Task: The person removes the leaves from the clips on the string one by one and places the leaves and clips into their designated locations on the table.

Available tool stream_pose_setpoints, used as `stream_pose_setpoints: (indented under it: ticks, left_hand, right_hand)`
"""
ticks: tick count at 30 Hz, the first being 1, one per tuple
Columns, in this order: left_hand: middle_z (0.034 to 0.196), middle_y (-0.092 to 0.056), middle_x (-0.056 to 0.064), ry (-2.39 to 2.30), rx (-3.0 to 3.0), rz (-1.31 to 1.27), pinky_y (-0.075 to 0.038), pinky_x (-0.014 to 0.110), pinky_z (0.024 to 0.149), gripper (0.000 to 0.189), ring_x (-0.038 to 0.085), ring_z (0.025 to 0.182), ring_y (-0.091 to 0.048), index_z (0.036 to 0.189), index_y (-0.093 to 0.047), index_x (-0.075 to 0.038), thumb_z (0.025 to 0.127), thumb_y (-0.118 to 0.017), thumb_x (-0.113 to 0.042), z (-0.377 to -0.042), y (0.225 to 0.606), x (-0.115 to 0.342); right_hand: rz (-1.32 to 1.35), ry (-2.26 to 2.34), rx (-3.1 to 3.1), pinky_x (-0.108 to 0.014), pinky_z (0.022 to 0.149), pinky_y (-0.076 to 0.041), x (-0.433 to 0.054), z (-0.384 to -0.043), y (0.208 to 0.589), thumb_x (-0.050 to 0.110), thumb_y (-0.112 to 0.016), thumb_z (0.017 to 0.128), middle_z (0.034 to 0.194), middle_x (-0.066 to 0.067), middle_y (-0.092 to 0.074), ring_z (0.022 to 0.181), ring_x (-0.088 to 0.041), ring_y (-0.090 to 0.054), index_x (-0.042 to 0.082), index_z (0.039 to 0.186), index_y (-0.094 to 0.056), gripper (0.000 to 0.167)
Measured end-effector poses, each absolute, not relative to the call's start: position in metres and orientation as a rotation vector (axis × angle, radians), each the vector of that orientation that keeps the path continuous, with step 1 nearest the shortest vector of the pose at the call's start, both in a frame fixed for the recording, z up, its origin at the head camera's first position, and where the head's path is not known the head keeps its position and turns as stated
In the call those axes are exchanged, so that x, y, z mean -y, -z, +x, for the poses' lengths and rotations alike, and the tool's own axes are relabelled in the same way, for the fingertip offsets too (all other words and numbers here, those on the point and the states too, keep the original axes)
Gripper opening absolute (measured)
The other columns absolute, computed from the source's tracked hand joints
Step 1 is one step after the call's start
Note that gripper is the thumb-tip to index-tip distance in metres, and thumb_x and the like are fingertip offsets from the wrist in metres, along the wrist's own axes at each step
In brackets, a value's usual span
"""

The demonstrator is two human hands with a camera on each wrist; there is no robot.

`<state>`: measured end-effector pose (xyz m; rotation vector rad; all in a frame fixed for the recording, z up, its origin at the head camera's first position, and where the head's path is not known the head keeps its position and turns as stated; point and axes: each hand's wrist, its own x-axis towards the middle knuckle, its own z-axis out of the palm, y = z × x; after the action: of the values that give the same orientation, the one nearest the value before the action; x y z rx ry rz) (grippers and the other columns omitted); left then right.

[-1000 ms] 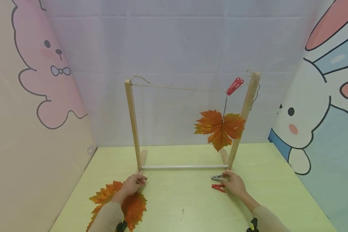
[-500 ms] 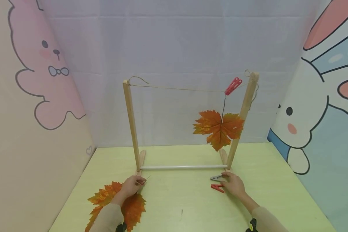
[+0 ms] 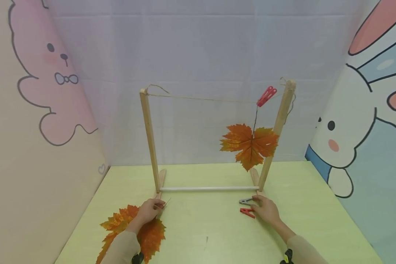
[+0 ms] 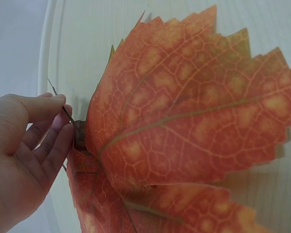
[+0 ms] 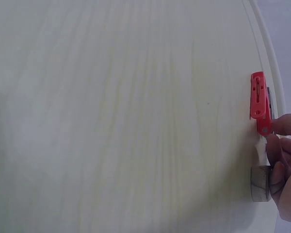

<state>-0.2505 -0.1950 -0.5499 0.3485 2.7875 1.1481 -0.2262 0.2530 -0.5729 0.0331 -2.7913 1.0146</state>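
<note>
My left hand (image 3: 147,212) pinches the thin dark stem (image 4: 68,114) of an orange artificial maple leaf (image 4: 184,107) between thumb and fingers. That leaf lies at the left of the table, partly under my forearm, beside more orange leaf (image 3: 118,221). On the right, my right hand (image 3: 266,211) pinches a grey clothespin (image 3: 245,201) by its near end. A red clothespin (image 3: 247,212) lies just in front of it, close to the fingertips; in the right wrist view it hides most of the grey one.
A wooden frame (image 3: 149,143) with a white crossbar (image 3: 209,189) stands at the back. Twine (image 3: 198,98) spans its posts. From it hangs a maple leaf (image 3: 249,146), clipped by a red clothespin (image 3: 266,96) near the right post. Printed walls flank the table (image 3: 198,227).
Only the head view shifts slightly. Both hands, the leaves and the clothespins stay essentially where they were.
</note>
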Motion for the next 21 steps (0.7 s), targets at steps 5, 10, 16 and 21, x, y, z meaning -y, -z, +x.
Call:
stream_pose_setpoints:
  ticks: [5, 10, 16, 21]
  left_hand:
    - [0.081, -0.065, 0.003, -1.126, -2.813, 0.332, -0.050, 0.032, 0.065, 0.021, 0.020, 0.076, -0.060, 0.098, -0.067, 0.001, 0.078, -0.060, 0.004, -0.251, 0.551, 0.195]
    - [0.082, -0.065, 0.002, -1.095, -2.844, 0.322, -0.050, 0.031, 0.065, 0.019, 0.019, 0.076, -0.060, 0.099, -0.067, -0.001, 0.080, -0.063, -0.001, -0.254, 0.549, 0.195]
    - [0.083, -0.064, 0.001, -1.054, -2.892, 0.335, -0.050, 0.035, 0.069, 0.021, 0.019, 0.078, -0.061, 0.102, -0.066, -0.002, 0.081, -0.064, -0.003, -0.263, 0.536, 0.191]
    - [0.084, -0.065, -0.001, -1.024, -2.906, 0.400, -0.050, 0.036, 0.071, 0.022, 0.019, 0.079, -0.062, 0.104, -0.066, -0.001, 0.082, -0.063, -0.004, -0.268, 0.522, 0.183]
  right_hand:
    - [0.049, -1.032, 2.783, -0.048, 0.080, -0.044, -0.252, -0.224, 0.573, 0.013, -0.066, 0.077, 0.102, -0.013, -0.066, 0.098, -0.035, -0.059, 0.000, 0.104, -0.065, 0.030]
    - [0.050, -1.029, 2.789, -0.047, 0.081, -0.044, -0.254, -0.225, 0.574, 0.012, -0.066, 0.077, 0.102, -0.013, -0.066, 0.098, -0.035, -0.059, 0.000, 0.104, -0.065, 0.030]
    - [0.116, -1.055, 2.793, -0.048, 0.084, -0.043, -0.257, -0.225, 0.566, 0.010, -0.066, 0.077, 0.102, -0.017, -0.065, 0.099, -0.035, -0.058, -0.004, 0.105, -0.063, 0.031]
    - [0.140, -1.087, 2.815, -0.034, 0.062, -0.046, -0.261, -0.224, 0.551, 0.009, -0.068, 0.078, 0.102, -0.019, -0.064, 0.062, -0.019, -0.057, -0.007, 0.108, -0.061, 0.035]
